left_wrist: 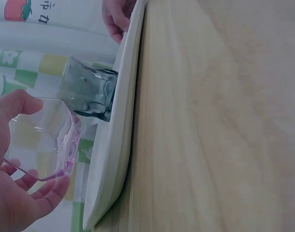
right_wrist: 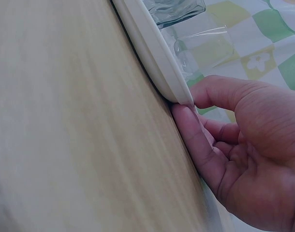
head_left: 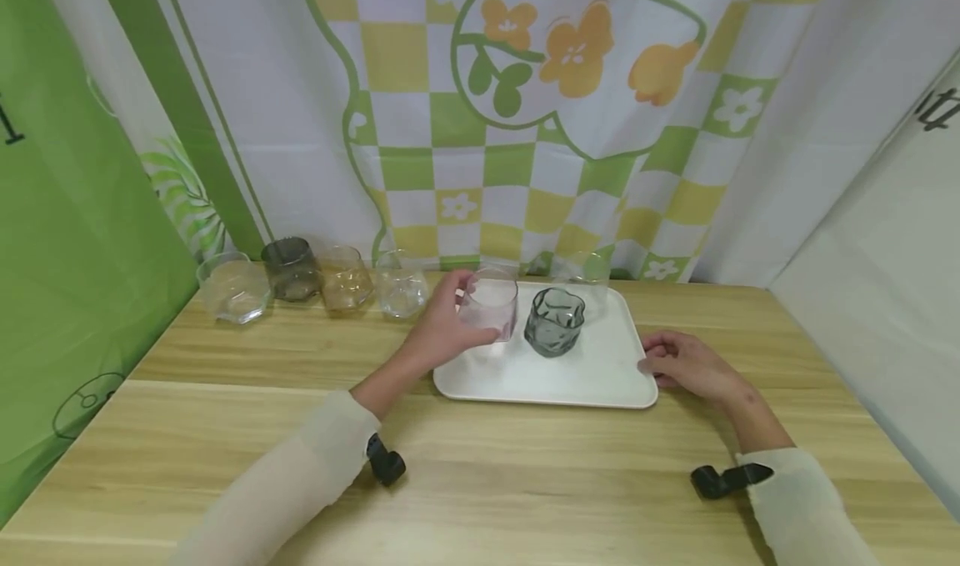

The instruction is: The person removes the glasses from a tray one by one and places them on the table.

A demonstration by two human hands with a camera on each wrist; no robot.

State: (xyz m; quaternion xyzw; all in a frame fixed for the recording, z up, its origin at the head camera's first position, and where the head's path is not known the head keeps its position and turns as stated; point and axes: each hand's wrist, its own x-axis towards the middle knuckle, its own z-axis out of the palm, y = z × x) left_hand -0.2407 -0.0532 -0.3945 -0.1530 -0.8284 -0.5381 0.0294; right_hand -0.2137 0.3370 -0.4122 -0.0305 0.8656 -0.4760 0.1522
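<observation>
Evidently for control, the left hand (head_left: pixel 442 326) gripped the pink glass (head_left: pixel 493 303) around its sides, thumb opposite fingers, and held it upright just above the left part of the tray (head_left: pixel 555 384). The right hand (head_left: pixel 692 366) pinched the tray's right rim between thumb and finger, presumably to prevent sliding. A grey glass (head_left: pixel 553 329) and a clear glass (head_left: pixel 597 294) stood farther right on the tray, likely for clearance.

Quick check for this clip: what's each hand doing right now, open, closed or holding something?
Left hand: holding the pink-tinted glass.
Right hand: pinching the edge of the white tray.
</observation>
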